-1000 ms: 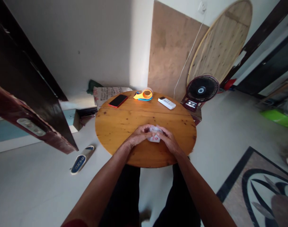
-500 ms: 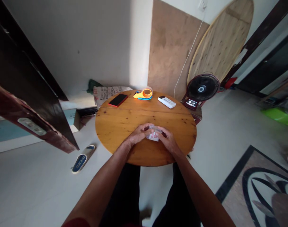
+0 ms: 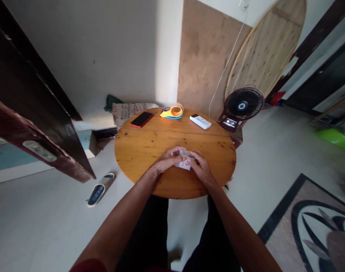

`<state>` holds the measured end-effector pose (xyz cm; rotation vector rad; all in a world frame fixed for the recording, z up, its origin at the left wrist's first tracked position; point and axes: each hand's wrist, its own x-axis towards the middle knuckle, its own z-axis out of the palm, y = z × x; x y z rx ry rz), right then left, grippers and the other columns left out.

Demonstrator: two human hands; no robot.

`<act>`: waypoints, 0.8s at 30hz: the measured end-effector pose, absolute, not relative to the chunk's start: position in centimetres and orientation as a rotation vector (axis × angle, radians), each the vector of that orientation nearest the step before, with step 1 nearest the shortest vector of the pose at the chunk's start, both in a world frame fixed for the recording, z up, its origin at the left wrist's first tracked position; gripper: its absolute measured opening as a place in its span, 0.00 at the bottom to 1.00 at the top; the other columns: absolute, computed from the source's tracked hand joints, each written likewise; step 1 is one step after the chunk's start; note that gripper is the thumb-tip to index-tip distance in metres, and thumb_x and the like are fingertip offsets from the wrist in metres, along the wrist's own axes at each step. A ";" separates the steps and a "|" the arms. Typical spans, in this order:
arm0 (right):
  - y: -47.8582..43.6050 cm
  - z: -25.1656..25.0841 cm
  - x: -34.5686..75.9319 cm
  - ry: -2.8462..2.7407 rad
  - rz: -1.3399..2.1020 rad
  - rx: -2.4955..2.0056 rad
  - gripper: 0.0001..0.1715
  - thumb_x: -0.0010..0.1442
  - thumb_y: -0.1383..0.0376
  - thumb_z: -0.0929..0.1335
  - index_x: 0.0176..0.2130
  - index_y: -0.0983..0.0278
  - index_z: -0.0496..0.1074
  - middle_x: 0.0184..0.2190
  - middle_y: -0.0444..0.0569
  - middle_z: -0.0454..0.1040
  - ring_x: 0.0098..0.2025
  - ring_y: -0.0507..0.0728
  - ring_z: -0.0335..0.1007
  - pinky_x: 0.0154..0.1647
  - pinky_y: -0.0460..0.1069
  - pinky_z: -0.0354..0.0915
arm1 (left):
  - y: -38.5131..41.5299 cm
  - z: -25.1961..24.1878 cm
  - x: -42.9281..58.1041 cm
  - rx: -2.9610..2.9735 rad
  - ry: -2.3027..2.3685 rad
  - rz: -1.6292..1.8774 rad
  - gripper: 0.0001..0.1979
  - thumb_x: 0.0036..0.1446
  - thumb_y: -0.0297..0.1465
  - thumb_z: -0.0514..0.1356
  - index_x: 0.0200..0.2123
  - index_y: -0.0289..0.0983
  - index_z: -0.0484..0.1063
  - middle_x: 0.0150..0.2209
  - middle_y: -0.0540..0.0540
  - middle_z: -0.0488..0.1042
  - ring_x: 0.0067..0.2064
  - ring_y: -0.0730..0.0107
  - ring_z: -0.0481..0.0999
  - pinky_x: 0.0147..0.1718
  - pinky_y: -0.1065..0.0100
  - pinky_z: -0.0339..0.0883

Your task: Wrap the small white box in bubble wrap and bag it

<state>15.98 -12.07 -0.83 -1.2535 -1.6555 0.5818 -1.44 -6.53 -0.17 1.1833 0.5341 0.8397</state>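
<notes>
Near the front of the round wooden table (image 3: 149, 147), a small pale box (image 3: 184, 164) with pinkish-red print is held between both hands. My left hand (image 3: 166, 161) is closed on its left side, thumb laid across the top. From the right, my right hand (image 3: 201, 166) grips the same box, its thumb on the printed face and its fingers curled round the far side. Part of the box is hidden behind the fingers, and its print is too small to read.
Along the table's far side lie a black-screened phone (image 3: 142, 119) with a red edge, an orange tape dispenser (image 3: 170, 113) and a white handheld device (image 3: 200, 121). A dark fan (image 3: 242, 106) stands beyond the right edge. One slipper (image 3: 101, 190) is on the floor at left.
Both hands stay in nearly the same place on the box. The right thumb has shifted slightly and the box's printed face shows a little differently.
</notes>
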 end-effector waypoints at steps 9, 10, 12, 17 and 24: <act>-12.1 -1.0 16.2 -1.458 0.675 -1.284 0.21 0.60 0.54 0.66 0.49 0.61 0.71 0.48 0.52 0.75 0.48 0.59 0.71 0.50 0.54 0.65 | -6.5 -0.1 -1.4 1.113 0.534 0.801 0.27 0.40 0.34 0.72 0.45 0.34 0.72 0.41 0.44 0.77 0.37 0.71 0.74 0.39 0.69 0.65; -12.0 -0.7 16.1 -1.446 0.686 -1.288 0.21 0.59 0.54 0.66 0.49 0.61 0.71 0.46 0.52 0.75 0.47 0.59 0.71 0.50 0.54 0.66 | -6.5 -0.2 -1.5 1.119 0.535 0.799 0.27 0.40 0.34 0.72 0.45 0.34 0.72 0.40 0.45 0.77 0.37 0.71 0.74 0.39 0.69 0.65; -11.6 0.1 16.0 -1.426 0.679 -1.302 0.21 0.58 0.54 0.67 0.47 0.62 0.72 0.44 0.52 0.76 0.45 0.59 0.71 0.48 0.54 0.66 | -6.4 -0.2 -1.5 1.130 0.527 0.790 0.26 0.41 0.35 0.72 0.45 0.34 0.72 0.40 0.45 0.77 0.37 0.70 0.74 0.39 0.69 0.65; -10.6 2.4 15.8 -1.497 0.564 -1.323 0.14 0.57 0.56 0.66 0.36 0.62 0.76 0.34 0.49 0.78 0.37 0.57 0.72 0.40 0.51 0.67 | -6.3 -0.2 -1.5 1.149 0.500 0.770 0.27 0.42 0.35 0.71 0.46 0.34 0.72 0.40 0.44 0.77 0.38 0.70 0.75 0.39 0.68 0.65; -10.8 2.7 15.8 -1.600 0.572 -1.304 0.16 0.58 0.55 0.66 0.35 0.61 0.79 0.34 0.49 0.80 0.38 0.59 0.74 0.42 0.53 0.68 | -6.4 0.1 -1.7 1.184 0.494 0.762 0.23 0.43 0.37 0.70 0.42 0.34 0.74 0.38 0.46 0.77 0.36 0.70 0.74 0.38 0.69 0.64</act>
